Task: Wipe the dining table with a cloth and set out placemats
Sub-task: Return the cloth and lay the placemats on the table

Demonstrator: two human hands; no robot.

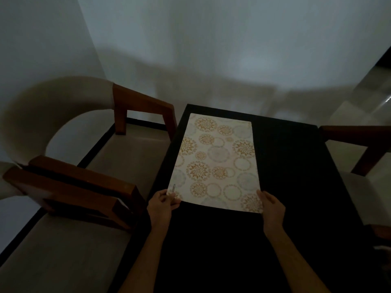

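A cream placemat [218, 163] printed with orange and pale blue circles lies lengthwise on the far left part of the black dining table [296, 187]. My left hand [161, 205] pinches its near left corner between thumb and fingers. At the near right corner, my right hand [273, 208] holds the mat's edge with the thumb on top. Both forearms reach in from the bottom of the view. No cloth is in sight.
Two wood-armed chairs with beige cushions stand along the table's left side [146, 106] [69, 191]. Another chair's armrest [357, 138] sits at the right. A pale wall rises behind the table's far edge. The room is dim.
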